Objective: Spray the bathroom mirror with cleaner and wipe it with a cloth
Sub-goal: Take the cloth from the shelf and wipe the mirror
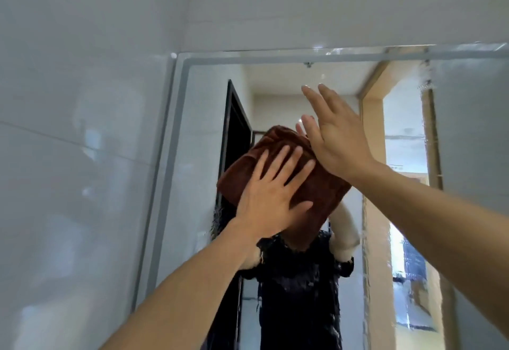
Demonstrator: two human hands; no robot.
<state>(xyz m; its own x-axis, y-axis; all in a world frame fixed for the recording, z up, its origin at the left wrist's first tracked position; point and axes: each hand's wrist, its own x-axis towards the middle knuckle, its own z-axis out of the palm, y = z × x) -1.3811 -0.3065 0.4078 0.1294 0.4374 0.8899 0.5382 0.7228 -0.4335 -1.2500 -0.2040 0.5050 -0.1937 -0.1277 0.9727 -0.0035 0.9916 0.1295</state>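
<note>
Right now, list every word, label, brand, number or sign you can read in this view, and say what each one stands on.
None: no text can be read anywhere in this view.
The brown cloth under the left hand bears no visible label or print.
The mirror, its grey frame and the white wall tiles carry no writing.
A small sign-like strip reflected in the mirror, right of the right hand, is too small and blurred to read.
</note>
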